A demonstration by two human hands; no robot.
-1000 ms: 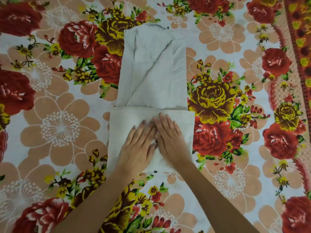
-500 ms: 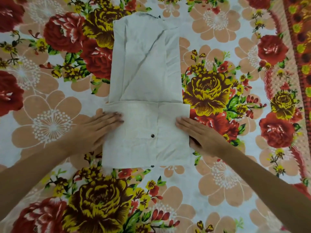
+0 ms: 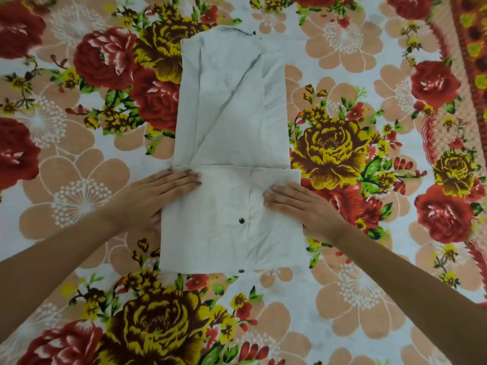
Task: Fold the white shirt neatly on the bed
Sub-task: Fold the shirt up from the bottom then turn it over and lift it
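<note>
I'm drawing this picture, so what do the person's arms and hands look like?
The left arm and right arm are bare: no sleeves, watch, bracelets or rings show. The left hand has fingernails that look painted dark; the right hand has paler-looking ones.

The bed fills the whole view, spread with a white sheet printed with large red, yellow and peach flowers. A red patterned border runs down the sheet's right edge. Light is even and soft.

Left hand, right hand flat.
</note>
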